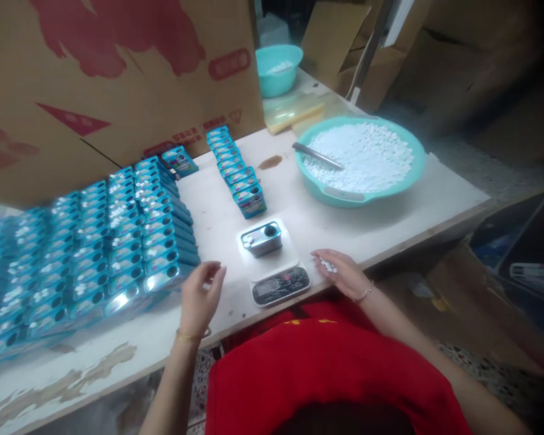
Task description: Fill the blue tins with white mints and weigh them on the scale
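Observation:
A small blue tin (262,238) stands upright on the white platform of a digital scale (281,286). Its lid has a dark round hole, with a few white tablets at the lid's left end. My right hand (342,273) is to the right of the scale, palm up and cupped around several white tablets (329,266). Left of the scale hovers my left hand (202,295), fingers loosely curled and the thumb a little apart, with nothing visible in it. It is close to the nearest tins of the big group, apart from the tin on the scale.
Rows of blue tins (161,241) fill the table's left side, many topped with white tablets. A shorter row of tins (230,158) stands behind the scale. At right is a turquoise basin (367,196) of tablets with a metal scoop (317,155). A large carton (163,78) stands behind.

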Tool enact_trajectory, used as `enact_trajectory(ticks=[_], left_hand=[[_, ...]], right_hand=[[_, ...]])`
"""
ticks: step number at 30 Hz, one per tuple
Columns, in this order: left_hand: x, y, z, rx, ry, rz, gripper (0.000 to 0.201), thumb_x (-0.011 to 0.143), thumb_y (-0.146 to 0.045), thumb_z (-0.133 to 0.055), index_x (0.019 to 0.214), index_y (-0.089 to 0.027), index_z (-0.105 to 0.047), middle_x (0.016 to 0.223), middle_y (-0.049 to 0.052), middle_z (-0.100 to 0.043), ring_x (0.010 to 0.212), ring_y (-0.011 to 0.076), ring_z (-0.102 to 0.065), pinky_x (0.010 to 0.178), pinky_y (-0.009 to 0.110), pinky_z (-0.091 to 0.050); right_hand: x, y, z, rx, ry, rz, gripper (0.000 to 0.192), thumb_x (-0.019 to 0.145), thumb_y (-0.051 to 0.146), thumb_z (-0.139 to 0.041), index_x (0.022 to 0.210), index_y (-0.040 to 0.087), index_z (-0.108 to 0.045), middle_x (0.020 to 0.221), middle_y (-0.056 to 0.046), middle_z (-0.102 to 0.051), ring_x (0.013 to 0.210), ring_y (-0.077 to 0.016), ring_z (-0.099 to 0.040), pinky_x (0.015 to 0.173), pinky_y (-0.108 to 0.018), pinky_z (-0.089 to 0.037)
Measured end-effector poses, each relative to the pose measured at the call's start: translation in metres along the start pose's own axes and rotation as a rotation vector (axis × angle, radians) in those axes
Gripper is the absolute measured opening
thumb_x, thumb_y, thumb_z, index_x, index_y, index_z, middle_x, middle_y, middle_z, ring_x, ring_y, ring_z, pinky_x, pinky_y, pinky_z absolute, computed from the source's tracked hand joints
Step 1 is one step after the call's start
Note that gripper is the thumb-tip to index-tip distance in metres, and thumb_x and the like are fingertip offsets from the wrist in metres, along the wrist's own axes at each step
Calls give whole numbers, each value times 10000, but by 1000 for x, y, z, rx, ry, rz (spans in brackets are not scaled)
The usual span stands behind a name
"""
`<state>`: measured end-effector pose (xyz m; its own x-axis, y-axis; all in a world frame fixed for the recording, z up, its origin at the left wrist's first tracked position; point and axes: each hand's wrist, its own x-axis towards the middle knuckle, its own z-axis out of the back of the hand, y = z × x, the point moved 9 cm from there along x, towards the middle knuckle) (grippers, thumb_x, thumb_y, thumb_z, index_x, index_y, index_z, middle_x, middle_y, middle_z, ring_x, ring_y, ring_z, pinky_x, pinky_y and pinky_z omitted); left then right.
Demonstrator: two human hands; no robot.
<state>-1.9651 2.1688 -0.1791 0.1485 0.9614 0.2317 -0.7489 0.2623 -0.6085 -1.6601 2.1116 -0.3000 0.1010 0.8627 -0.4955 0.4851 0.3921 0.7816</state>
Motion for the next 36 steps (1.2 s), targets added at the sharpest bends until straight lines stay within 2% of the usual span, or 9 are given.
enact_trajectory(ticks=[3,5,10,16,19,23,26,31,36], left_hand=[[-33,41,-26,-56,9,135,260,854,-420,-547,903,-172,-607,842,40,-663,731,149,-611,712,279,-488],[-48,55,-39,-85,-3,190,270,857,-425,-541,941,-176,-602,904,56,-666,806,170,-623,762,305,-490],[-60,59,-53,-124,-42,197,288,860,-407,-540,1018,-169,-574,965,79,-643,867,188,-616,814,340,-491],[-51,59,-50,-207,-56,177,277,863,-379,-548,1042,-168,-570,963,77,-643,854,182,-616,796,334,-499],[-39,42,-36,-214,-131,88,238,870,-321,-554,1053,-170,-573,927,61,-642,811,160,-603,773,312,-494],[-18,-9,-10,-189,-263,-210,231,857,-200,-568,1087,-174,-572,958,68,-634,855,162,-586,792,317,-483],[-5,-44,1,-143,-295,-393,297,840,-156,-579,1135,-186,-564,997,81,-614,914,182,-569,814,337,-471],[17,-70,-1,-33,-219,-503,306,846,-159,-576,1150,-189,-570,974,80,-600,886,186,-545,785,342,-428],[33,-83,-5,84,-101,-550,180,869,-192,-559,1032,-218,-631,953,52,-629,845,176,-532,747,336,-352]], right_hand=[[0,1,-1,-25,-4,1,353,666,400,-766,868,123,-686,709,-9,-568,486,-32,-399,390,-179,-178],[-1,2,-1,-42,-12,-2,363,656,404,-774,864,122,-680,710,-9,-568,488,-32,-388,390,-182,-179],[-1,1,-4,-74,-32,2,390,646,414,-780,877,121,-668,711,-6,-571,477,-28,-366,391,-188,-174],[0,1,-4,-103,-56,-21,388,632,401,-790,865,116,-666,706,-9,-571,476,-30,-353,392,-194,-164],[0,8,-4,-119,-72,-47,374,626,372,-799,862,114,-667,708,-10,-567,484,-29,-352,396,-189,-162],[-4,27,-17,-152,-23,-17,335,665,362,-773,870,120,-668,725,-15,-568,494,-31,-364,399,-189,-165],[-11,36,-36,-149,53,-23,306,711,377,-731,868,121,-672,721,-17,-563,475,-28,-348,402,-198,-169],[-25,59,-77,-218,173,3,319,762,406,-689,921,131,-668,744,-11,-554,480,-25,-351,418,-200,-172],[-21,99,-121,-505,299,62,321,765,417,-684,887,125,-633,649,6,-544,468,-39,-373,425,-196,-218]])
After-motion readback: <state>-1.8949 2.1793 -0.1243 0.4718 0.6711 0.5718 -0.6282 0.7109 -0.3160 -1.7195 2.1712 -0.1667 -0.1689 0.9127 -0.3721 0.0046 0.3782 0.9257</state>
